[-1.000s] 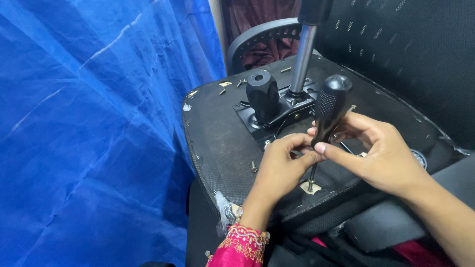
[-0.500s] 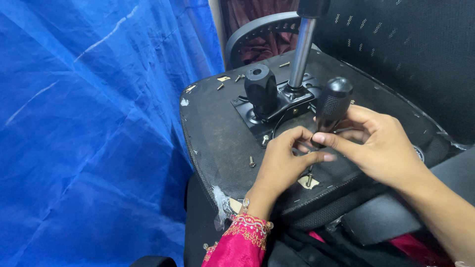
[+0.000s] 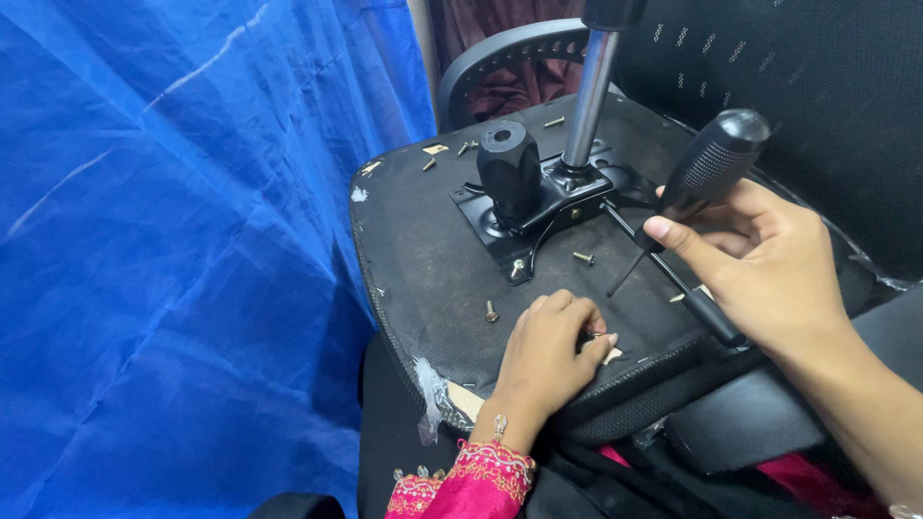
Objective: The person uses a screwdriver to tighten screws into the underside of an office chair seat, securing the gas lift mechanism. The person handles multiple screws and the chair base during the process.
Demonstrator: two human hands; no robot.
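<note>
A small screw (image 3: 598,336) is pinched by the left hand (image 3: 545,358) at lower centre, against the dusty black underside of an upturned chair seat (image 3: 423,250). Right of centre, a black-handled screwdriver (image 3: 694,183) is gripped by the right hand (image 3: 769,264), tip angled down. Loose screws (image 3: 583,258) are scattered around the metal mechanism plate (image 3: 538,207). A blue tarpaulin (image 3: 173,240) is hung at left.

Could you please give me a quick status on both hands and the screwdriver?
Right hand grips screwdriver, tip lifted. Left hand pinches something small on upturned chair seat. Loose screws nearby.
</note>
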